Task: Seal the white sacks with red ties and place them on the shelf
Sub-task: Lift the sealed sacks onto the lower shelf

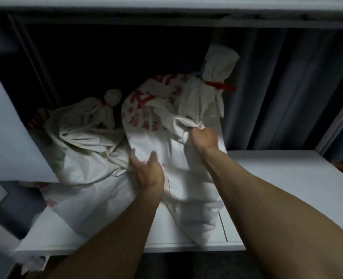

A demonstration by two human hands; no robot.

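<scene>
While the white shelf (287, 178) is taking up most of the view, with a dark opening behind it and a grey curtain (287, 87) hanging at the right, the person is working at the placing step, as I judge it. A large white sack (152, 121) with red printing is lying half on the shelf board, its neck already closed by a red tie (219, 85) and standing up near the curtain. A second tied sack (86, 127) is resting just to the left of it, deeper in the opening, and it is touching the first one. More white sack cloth (86, 208) is lying flat at the front left and hanging over the shelf edge. The left hand (148, 170) is pressing against the lower body of the large sack, with fingers spread and partly curled on the cloth. The right hand (203, 137) is clamped on a bunch of cloth below the tied neck. The hands are apart from each other. The picture is a little blurred. For the next move, the sack is probably needing a push further onto the board, so that its bottom is no longer hanging at the front edge.
</scene>
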